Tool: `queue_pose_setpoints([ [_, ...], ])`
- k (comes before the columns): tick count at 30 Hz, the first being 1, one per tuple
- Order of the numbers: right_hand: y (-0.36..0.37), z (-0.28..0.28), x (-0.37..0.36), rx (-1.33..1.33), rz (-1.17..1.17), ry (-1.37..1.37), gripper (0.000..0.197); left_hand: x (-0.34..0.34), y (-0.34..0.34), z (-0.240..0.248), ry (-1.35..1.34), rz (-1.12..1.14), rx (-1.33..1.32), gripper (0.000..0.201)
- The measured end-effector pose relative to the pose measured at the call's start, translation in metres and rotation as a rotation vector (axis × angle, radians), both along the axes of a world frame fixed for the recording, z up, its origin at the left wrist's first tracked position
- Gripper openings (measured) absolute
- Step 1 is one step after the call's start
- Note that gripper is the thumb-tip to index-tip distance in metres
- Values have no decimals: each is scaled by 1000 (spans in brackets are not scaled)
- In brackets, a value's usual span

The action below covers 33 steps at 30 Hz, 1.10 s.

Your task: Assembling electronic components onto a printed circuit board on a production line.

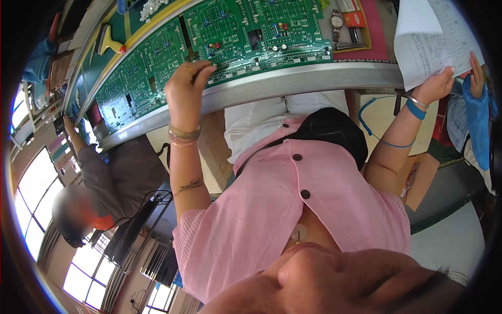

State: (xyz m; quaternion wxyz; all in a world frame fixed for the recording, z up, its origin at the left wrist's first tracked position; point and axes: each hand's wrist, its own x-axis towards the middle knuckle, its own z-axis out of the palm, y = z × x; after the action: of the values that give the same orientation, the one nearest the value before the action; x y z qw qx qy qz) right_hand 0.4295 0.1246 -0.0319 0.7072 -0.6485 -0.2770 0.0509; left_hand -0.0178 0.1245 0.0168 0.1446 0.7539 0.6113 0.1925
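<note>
My left hand (187,86) hovers over the near edge of a green circuit board (230,31), its fingers curled and thumb and forefinger close together. Whatever those fingertips hold, if anything, is too small to make out. More green boards (141,78) stretch leftward along the metal rail (293,83). Blue, red and silver parts stand on the boards. At the far right my right hand (438,85) grips the lower edge of white paper sheets (431,44) printed with line drawings. A blue band with a coiled cord circles that wrist.
A shallow box (361,39) beside the board holds a wristwatch (336,22) and small items. A yellow-handled tool (110,43) lies beyond the rail. A co-worker (123,172) sits at left. Another person's hand (476,78), blue-sleeved, is beside the sheets. An open carton (422,180) stands below.
</note>
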Motion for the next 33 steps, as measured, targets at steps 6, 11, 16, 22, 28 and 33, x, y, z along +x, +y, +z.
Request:
queue_pose_setpoints([
  [6,3,-2,4,114,37,61,37,-42,-6,5,-754,120,-469,30],
  [11,0,-9,17,199,60,74,46,-35,-14,7,-854,129,-432,28],
  [16,-3,0,7,65,220,3,65,-32,-16,2,-939,223,-363,19],
  [22,-4,-1,10,50,229,-29,63,-24,-15,-6,-470,138,-104,16],
  [28,-3,-1,9,48,232,-5,60,-17,-12,-10,-199,22,36,18],
  [33,-4,0,9,50,237,21,57,-8,-12,-9,-237,112,16,15],
])
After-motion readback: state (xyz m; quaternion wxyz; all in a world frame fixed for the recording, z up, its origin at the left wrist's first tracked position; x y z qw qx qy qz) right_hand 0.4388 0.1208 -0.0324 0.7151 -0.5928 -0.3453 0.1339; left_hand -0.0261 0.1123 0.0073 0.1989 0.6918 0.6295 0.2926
